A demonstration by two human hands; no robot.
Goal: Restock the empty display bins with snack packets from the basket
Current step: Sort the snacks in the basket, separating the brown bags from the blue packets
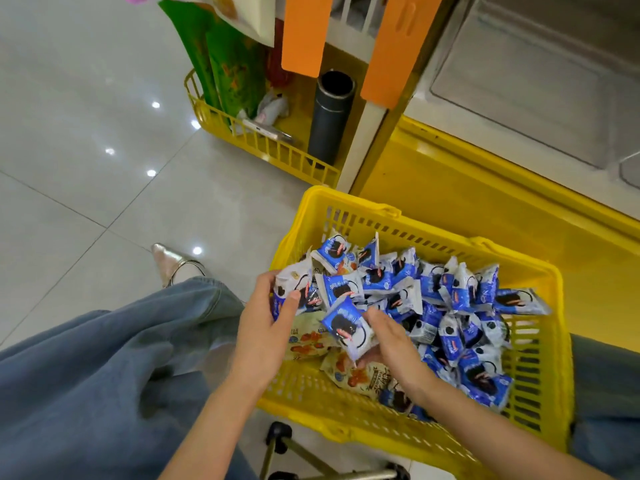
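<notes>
A yellow plastic basket [540,358] sits low in front of me, piled with several blue-and-white snack packets [460,299] and a few cream packets with orange print [308,341]. My left hand [266,327] is at the basket's left rim, fingers closed around a bunch of blue packets [294,289]. My right hand [388,341] reaches in beside it and grips one blue packet [346,325], tilted. An empty clear display bin [519,88] lies at the upper right, above a yellow ledge.
A yellow wire shelf [263,147] at floor level holds green bags [225,64], a dark cylinder [330,116] and small items. Orange panels [301,32] hang above it. My knee in jeans [104,358] is at the left; a trolley frame [294,452] shows below the basket.
</notes>
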